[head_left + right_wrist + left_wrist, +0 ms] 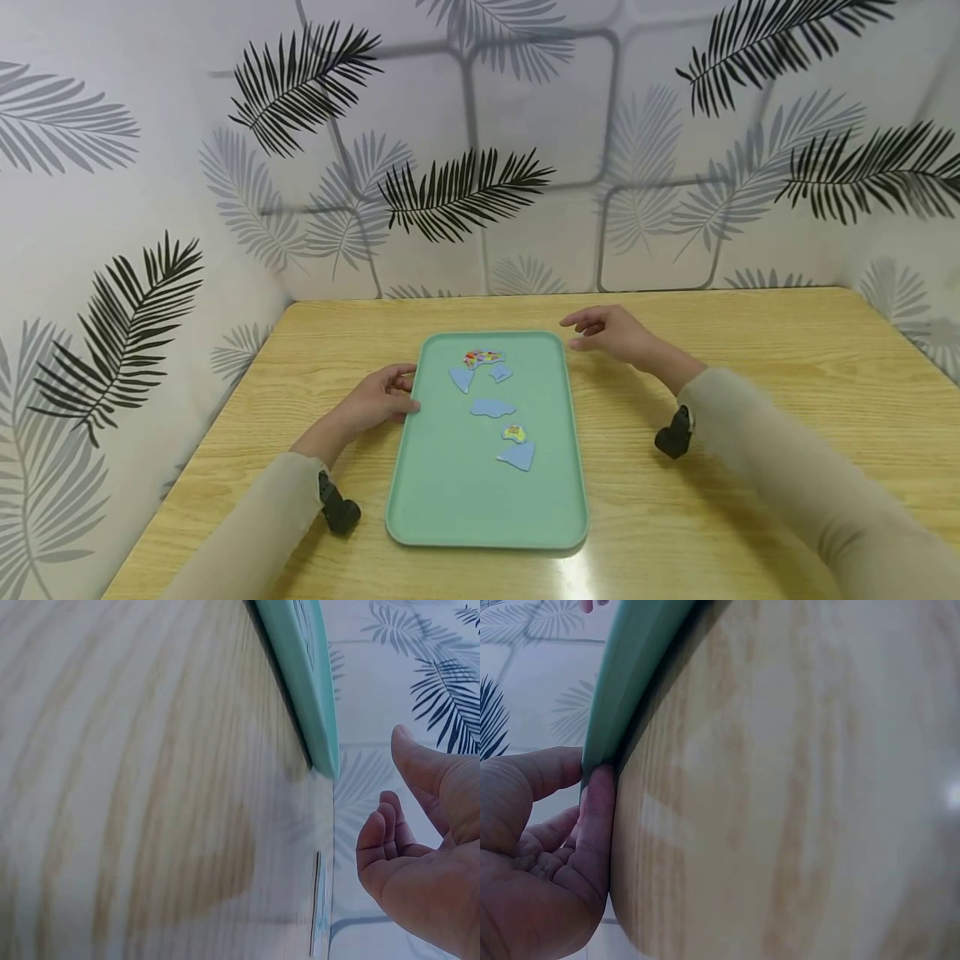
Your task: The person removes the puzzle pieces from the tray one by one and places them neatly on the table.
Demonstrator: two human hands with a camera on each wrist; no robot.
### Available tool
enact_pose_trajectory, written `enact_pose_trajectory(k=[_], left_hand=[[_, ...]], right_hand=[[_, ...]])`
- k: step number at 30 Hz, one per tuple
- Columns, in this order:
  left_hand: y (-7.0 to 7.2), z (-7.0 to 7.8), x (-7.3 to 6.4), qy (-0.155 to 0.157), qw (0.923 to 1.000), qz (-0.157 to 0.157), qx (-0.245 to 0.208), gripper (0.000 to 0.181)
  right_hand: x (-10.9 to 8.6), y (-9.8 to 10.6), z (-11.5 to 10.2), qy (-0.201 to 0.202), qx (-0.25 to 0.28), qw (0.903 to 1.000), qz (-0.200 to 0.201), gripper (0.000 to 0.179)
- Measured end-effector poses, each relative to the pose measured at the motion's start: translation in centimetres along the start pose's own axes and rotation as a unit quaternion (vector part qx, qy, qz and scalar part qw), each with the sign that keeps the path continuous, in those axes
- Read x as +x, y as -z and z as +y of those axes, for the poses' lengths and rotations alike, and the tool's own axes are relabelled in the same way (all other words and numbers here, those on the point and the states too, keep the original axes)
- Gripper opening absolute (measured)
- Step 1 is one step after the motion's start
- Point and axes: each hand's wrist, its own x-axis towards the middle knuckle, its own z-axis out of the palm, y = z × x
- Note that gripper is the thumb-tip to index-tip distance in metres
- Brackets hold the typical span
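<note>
A mint-green tray (pixel 450 492) lies lengthwise on the wooden table, several flat irregular pieces scattered on it. Most pieces show a plain pale blue face, such as the blue piece (pixel 492 407) near the middle. A multicoloured piece (pixel 482 357) lies towards the far end, and a small yellow-printed piece (pixel 514 433) is nearer. My left hand (pixel 378 396) pinches the tray's left rim; in the left wrist view its thumb is over the rim (pixel 622 697) and a finger is beneath. Off the far right corner, my right hand (pixel 611 329) holds nothing, fingers loosely bent.
The light wooden table (pixel 787 350) reaches back to a wall (pixel 540 108) covered in a leaf pattern. Wood surface extends on both sides of the tray. A black wrist device (pixel 675 433) is on the right sleeve, another (pixel 339 507) on the left.
</note>
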Motion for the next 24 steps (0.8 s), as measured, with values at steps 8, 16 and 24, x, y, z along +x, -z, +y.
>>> enact_pose_trajectory(k=[8, 16, 24], left_hand=[[0.1, -0.3, 0.2, -0.001, 1.0000, 0.001, 0.005, 0.065], [0.2, -0.4, 0.2, -0.002, 1.0000, 0.000, 0.003, 0.065], [0.2, -0.3, 0.2, -0.002, 1.0000, -0.001, 0.000, 0.065]], right_hand=[[0.1, -2.0, -1.1, 0.012, 0.028, 0.9993, -0.024, 0.040], [1.0, -3.9, -1.9, 0.018, 0.037, 0.9983, -0.043, 0.040], [1.2, -5.5, -3.0, 0.019, 0.032, 0.9966, -0.074, 0.040]])
